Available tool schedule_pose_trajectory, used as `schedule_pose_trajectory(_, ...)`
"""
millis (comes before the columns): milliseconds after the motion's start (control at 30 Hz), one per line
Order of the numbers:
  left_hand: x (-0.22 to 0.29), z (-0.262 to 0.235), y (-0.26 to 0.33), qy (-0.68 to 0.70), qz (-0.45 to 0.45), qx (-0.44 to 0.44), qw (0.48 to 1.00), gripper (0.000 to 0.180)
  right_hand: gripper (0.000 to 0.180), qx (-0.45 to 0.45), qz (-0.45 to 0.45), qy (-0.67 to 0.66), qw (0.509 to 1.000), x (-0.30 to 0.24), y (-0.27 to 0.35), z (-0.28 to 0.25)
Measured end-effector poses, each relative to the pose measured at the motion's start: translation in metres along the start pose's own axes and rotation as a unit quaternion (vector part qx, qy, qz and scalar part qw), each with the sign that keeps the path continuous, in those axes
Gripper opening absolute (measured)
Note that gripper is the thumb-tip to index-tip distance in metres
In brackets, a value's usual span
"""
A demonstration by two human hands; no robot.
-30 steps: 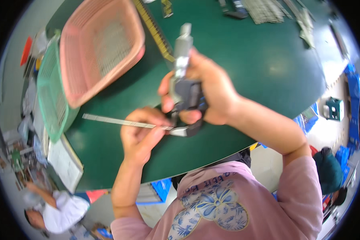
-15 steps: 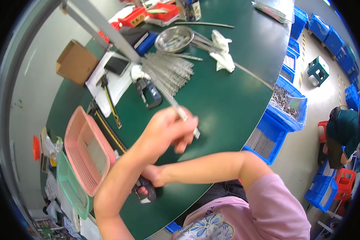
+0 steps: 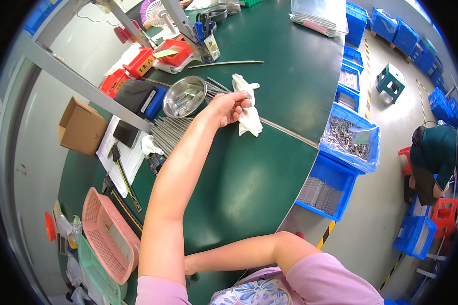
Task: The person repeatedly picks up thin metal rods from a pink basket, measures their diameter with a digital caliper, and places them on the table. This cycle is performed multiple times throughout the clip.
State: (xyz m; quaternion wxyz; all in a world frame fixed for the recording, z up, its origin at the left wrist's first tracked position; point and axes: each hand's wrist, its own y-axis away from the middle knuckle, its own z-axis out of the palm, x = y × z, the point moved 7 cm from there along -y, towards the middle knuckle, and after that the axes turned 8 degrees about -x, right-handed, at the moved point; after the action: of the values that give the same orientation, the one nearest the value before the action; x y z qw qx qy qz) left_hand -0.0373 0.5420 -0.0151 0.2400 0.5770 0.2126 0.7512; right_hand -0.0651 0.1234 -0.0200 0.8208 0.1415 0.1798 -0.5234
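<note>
My left hand (image 3: pixel 229 109) reaches far over the green table, its fingers curled against the near edge of a crumpled white cloth (image 3: pixel 250 121). Whatever sits between the fingertips is hidden. Several thin metal rods (image 3: pixel 216 86) stick out to the left of the cloth. A steel bowl (image 3: pixel 184 96) with small pieces in it stands just left of my left hand. A fan of grey metal rods (image 3: pixel 170 133) lies partly behind that forearm. Of my right hand (image 3: pixel 189 265), only the wrist end shows low in the picture; its fingers are behind my left arm.
Left on the table are calipers (image 3: pixel 124 175), papers, a cardboard box (image 3: pixel 80 125), and a pink basket (image 3: pixel 107 239) over a green one (image 3: pixel 97 272). A metal frame post (image 3: pixel 99 84) crosses there. Blue crates (image 3: pixel 325 188) stand beyond the right edge; a person (image 3: pixel 432 157) bends farther off.
My left hand has gone from mid-table, where it held a thin metal rod, out to the white cloth. My right hand, which held a micrometer, is now mostly hidden. The view has shifted.
</note>
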Motion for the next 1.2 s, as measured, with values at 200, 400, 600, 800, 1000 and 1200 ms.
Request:
schedule_pose_trajectory(200,0.002,-0.014,0.034,-0.103,-0.007,0.139,0.985,0.035,0.056,-0.009,0.014,0.012,1.0,0.0,0.005,0.002)
schedule_pose_trajectory(400,-0.011,-0.017,0.158,-0.189,0.125,0.092,0.97,0.027,0.064,-0.096,0.065,-0.013,0.993,-0.002,0.013,0.009)
schedule_pose_trajectory(600,-0.028,-0.107,0.39,-0.184,0.306,0.305,0.883,0.021,0.055,-0.081,0.044,0.015,0.996,-0.012,0.008,0.006)
schedule_pose_trajectory(800,-0.161,-0.182,0.557,-0.215,0.136,0.563,0.786,0.02,0.051,-0.105,0.023,0.03,0.994,-0.01,0.007,0.014)
schedule_pose_trajectory(1000,-0.228,-0.23,0.522,-0.272,-0.073,0.569,0.773,0.023,0.054,-0.086,0.034,0.011,0.996,-0.008,0.007,0.014)
schedule_pose_trajectory(1200,-0.262,-0.264,0.468,-0.101,-0.126,0.511,0.844,0.023,0.054,-0.097,0.03,-0.001,0.995,-0.011,0.006,0.016)
